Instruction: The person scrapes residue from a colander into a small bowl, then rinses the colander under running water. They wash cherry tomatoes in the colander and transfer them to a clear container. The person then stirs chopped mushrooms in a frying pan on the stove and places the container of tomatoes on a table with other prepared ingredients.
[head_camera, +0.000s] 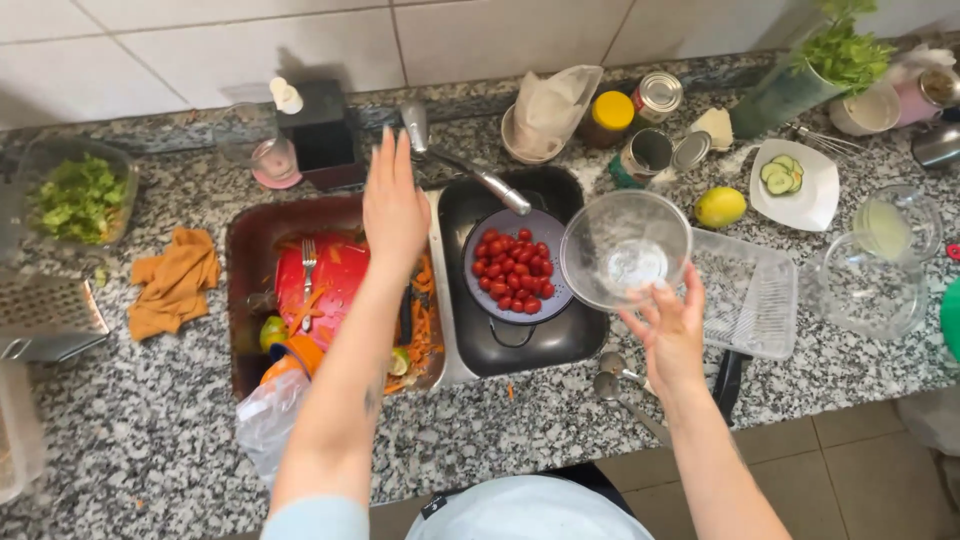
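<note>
Nearest the camera, two bare forearms reach out over a speckled grey granite tabletop (140, 430) with a double sink set into it. On the right, the right hand (668, 330) grasps a clear round glass bowl (626, 250) by its near rim, fingers spread along the edge, and holds it in the air, tilted, over the right edge of the dark right sink basin (560, 335). Just left of the bowl, inside that basin, sits a grey round colander (545, 228) filled with small red cherry tomatoes (511, 271). The left hand (394, 205) is released, flat with fingers straight and close together, raised over the divider between the basins and close to the long metal tap (480, 175), whose spout ends above the colander; whether it touches the tap I cannot tell.

Beneath the left forearm, the brown left sink basin (250, 235) holds a red plate (335, 280) with a metal fork (307, 268) on it, among orange peelings. Farther left, an orange cloth (175, 280) lies crumpled on the tabletop. Right of the bowl lies a clear rectangular plastic container (755, 295), with a yellow-green lemon (720, 207) and a white square plate of cucumber slices (812, 200) beyond it.
</note>
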